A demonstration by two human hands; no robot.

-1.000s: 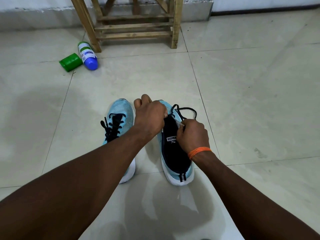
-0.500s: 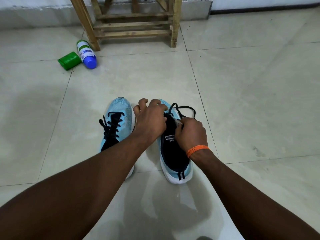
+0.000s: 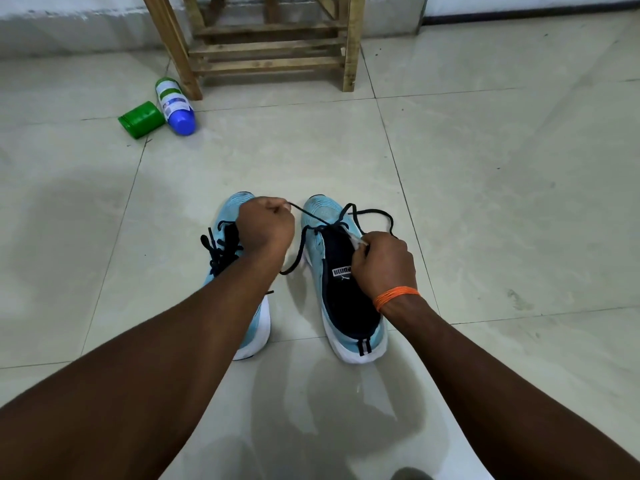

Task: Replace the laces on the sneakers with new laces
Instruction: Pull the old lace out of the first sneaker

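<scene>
Sneakers (image 3: 341,299) on glossy tiles (image 3: 485,202) (grey joints); wooden frame (image 3: 270,46) beyond.

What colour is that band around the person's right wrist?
Orange; the wristband shows clearly in the head view, just behind the right hand.

The floor (image 3: 502,168) is laid with large pale glossy tiles, with thin dark joint lines between them. A faint greyish smudge (image 3: 516,299) marks one tile at the right. At the far edge a wooden stand (image 3: 273,46) of rough light-brown slats rests on the tiles, with its legs splayed a little and several horizontal rails between them. Just beside its front left leg a white bottle (image 3: 175,105) with a blue cap lies on its side. A green tub (image 3: 141,119) lies tipped over, touching the bottle's left side. Behind the stand runs a low grey wall base (image 3: 69,32), and a dark strip (image 3: 519,17) runs along the wall at the right.
</scene>
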